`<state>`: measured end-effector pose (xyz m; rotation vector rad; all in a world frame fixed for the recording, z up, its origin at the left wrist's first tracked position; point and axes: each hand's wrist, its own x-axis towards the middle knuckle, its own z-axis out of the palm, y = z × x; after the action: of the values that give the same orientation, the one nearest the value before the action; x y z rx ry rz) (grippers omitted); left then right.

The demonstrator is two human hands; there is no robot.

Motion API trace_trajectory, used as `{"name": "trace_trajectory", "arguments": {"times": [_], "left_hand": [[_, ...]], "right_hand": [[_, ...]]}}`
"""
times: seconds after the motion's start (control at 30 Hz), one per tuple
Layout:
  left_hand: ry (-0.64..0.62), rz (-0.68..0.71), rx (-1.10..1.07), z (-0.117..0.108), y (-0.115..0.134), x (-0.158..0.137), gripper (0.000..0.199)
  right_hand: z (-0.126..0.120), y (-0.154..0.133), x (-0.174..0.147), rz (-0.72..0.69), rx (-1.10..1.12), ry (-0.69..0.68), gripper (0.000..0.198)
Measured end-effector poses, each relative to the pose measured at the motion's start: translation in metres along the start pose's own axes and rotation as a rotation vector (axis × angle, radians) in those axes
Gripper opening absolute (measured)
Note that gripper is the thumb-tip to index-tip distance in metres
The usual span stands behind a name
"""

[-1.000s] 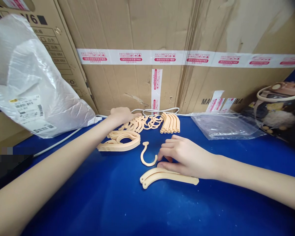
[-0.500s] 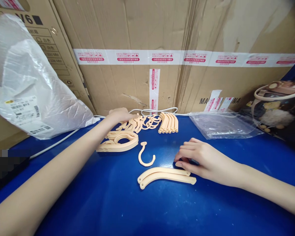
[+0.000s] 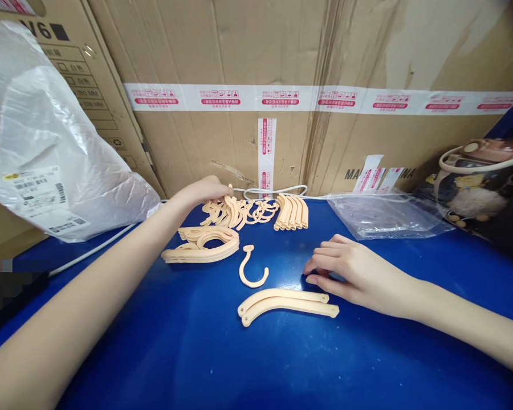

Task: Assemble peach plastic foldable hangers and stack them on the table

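At the back of the table, my left hand (image 3: 211, 191) has its fingers closed on a cream curved hanger piece (image 3: 231, 209) at the left end of a pile of small parts. Its fingertips are partly hidden. My right hand (image 3: 336, 266) rests on the table, fingers loosely bent and apart, holding nothing. Just left of it lies a hanger hook (image 3: 253, 282). Two curved hanger arms (image 3: 288, 304) lie side by side in front. Stacked folded hangers (image 3: 203, 250) sit below my left wrist. Loose hooks (image 3: 263, 212) lie in the pile.
A row of curved hanger arms (image 3: 291, 213) stands at the back, beside a clear plastic bag (image 3: 389, 216). Large cardboard boxes (image 3: 222, 142) wall off the rear. A white parcel bag (image 3: 68, 148) leans at left; a dark bag (image 3: 483, 193) sits at right. A white cable (image 3: 94, 250) crosses behind.
My left hand has lifted slightly, with a curved hanger piece now showing at its fingertips. My right hand stays where it was. The whole view has shifted a little.
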<state>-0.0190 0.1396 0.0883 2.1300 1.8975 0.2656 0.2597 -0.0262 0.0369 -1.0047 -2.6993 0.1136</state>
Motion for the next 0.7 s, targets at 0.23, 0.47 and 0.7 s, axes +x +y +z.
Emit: {"name": "trace_trajectory", "arguments": {"times": [0.23,0.47,0.7], "left_hand": [[0.108,0.158,-0.13,-0.028,0.014,-0.022,0.033],[-0.068,0.523,-0.233,-0.012,0.047,-0.077,0.022],[-0.225,0.655,-0.209,0.006,0.065,-0.106,0.017]], "right_hand": [[-0.013,0.004,-0.002,0.023,-0.057,0.081,0.022],[-0.011,0.006,0.005,0.222,0.244,0.277,0.024],[-0.017,-0.001,0.044,0.209,0.724,0.242,0.03]]}}
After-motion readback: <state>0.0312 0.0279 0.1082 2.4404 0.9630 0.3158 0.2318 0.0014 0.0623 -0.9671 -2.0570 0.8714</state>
